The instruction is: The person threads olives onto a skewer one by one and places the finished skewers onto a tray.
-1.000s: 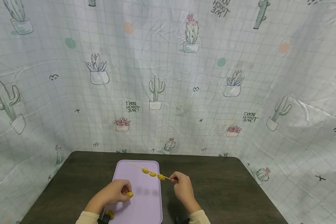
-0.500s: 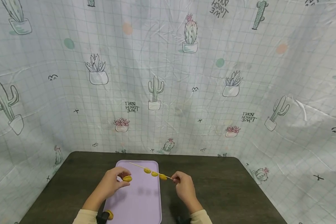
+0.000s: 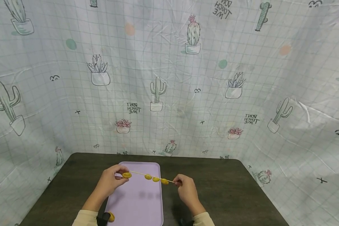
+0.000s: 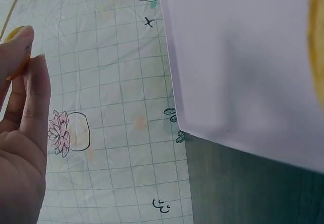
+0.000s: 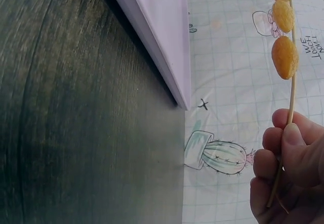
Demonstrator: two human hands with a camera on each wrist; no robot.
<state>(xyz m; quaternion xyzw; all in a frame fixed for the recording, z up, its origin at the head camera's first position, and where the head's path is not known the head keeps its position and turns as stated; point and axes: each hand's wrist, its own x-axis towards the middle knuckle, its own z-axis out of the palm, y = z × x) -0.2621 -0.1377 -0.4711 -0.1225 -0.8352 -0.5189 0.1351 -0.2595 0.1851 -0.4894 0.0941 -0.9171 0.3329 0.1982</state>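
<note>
Between thumb and fingers my left hand (image 3: 107, 183) pinches a wrinkled yellow-orange oval fruit (image 3: 126, 175), right at the far tip of a thin wooden skewer (image 3: 138, 173). Whether the tip touches or enters that fruit I cannot tell. My right hand (image 3: 187, 190) grips the skewer's other end, thumb over curled fingers in the right wrist view. Threaded along the skewer are three similar fruits; the one nearest my right hand, an oval fruit (image 5: 285, 57), is largest. The skewer is held slightly slanted above the tray.
A lilac rimmed tray (image 3: 141, 207) lies on the dark wooden table (image 3: 223, 191). On its near-left part sits another yellow fruit (image 3: 111, 216), partly hidden by the black wrist strap (image 3: 103, 218). A cactus-print curtain (image 3: 180, 110) hangs behind and at both sides.
My left hand has lifted the fruit from low over the tray, up and away to the skewer's tip. The right hand and skewer have barely moved; the skewer lies a little flatter.
</note>
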